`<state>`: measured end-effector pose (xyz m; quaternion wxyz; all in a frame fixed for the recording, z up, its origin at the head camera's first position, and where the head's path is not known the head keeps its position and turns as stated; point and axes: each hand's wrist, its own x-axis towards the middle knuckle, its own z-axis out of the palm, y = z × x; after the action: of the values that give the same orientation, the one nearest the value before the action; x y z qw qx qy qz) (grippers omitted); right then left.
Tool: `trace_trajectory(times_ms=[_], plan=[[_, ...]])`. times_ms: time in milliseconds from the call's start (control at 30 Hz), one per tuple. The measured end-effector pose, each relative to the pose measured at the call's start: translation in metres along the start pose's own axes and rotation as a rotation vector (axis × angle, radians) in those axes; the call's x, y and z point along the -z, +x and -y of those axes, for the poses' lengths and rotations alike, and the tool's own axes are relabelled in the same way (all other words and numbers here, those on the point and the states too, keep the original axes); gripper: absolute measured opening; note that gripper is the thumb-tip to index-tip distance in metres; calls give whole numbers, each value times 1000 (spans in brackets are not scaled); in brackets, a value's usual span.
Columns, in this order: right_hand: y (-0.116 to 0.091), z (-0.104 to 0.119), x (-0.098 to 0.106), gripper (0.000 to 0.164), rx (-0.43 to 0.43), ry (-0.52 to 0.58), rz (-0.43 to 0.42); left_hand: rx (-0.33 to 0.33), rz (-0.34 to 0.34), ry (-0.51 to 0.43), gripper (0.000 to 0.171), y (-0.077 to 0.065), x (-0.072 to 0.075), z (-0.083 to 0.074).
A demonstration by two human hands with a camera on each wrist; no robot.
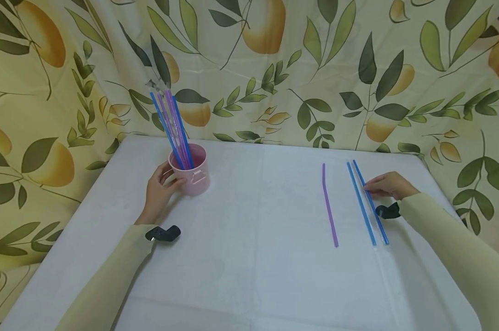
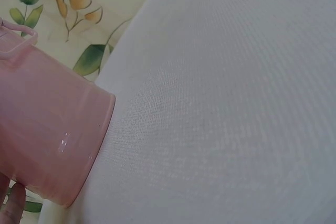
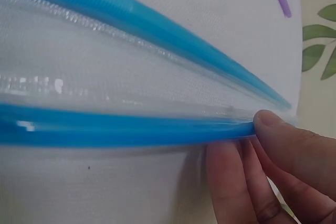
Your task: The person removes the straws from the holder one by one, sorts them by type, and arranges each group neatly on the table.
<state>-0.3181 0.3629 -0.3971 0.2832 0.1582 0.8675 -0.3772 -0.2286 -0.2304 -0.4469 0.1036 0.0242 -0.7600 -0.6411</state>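
Note:
At the left of the table, my left hand (image 1: 158, 191) holds a pink cup (image 1: 197, 181) with its thumb and fingers round the side. Several blue and purple straws (image 1: 179, 126) lean in the cup. Close up in the left wrist view, the cup (image 2: 52, 124) shows its base against the white cloth. Over on the right, my right hand (image 1: 392, 185) pinches a dark blue straw (image 1: 375, 211) between thumb and fingers. A lighter blue straw (image 1: 362, 204) lies just left of it. Farther left lies a purple straw (image 1: 329, 204), slightly bent near its far end.
A white cloth (image 1: 249, 230) covers the table. Behind it hangs a curtain (image 1: 241, 73) printed with fruit and leaves, which also runs down the left side. Each wrist carries a small black camera, such as the left one (image 1: 163, 233).

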Motion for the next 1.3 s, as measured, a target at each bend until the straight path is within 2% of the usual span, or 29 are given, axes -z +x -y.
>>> trace_trajectory(times_ms=[200, 400, 533, 700, 800, 933, 1000, 1133, 1233, 1300], plan=[[2, 1, 1, 30, 1, 18, -6, -11, -2, -5, 72, 3, 0, -1], [1, 4, 1, 39, 21, 0, -19, -22, -8, 1, 73, 5, 2, -1], [1, 5, 3, 36, 37, 24, 0, -24, -12, 0, 73, 7, 2, -2], [4, 0, 6, 21, 40, 150, 55, -34, -18, -20, 71, 8, 2, -2], [5, -7, 7, 5, 16, 257, 110, -25, -16, -37, 70, 5, 2, -1], [4, -20, 10, 19, 8, 371, 207, 0, -12, -40, 71, 0, 1, 2], [3, -25, 11, 21, 18, 415, 245, 8, -10, -43, 71, -2, 0, 4], [-2, -31, 15, 20, 93, 484, 275, 13, -11, -40, 70, -4, -2, 6], [-11, -27, 16, 21, 207, 497, 246, 2, -7, -40, 70, -4, -2, 5], [-19, -21, 14, 23, 312, 507, 218, -4, -4, -42, 69, -3, -2, 4]])
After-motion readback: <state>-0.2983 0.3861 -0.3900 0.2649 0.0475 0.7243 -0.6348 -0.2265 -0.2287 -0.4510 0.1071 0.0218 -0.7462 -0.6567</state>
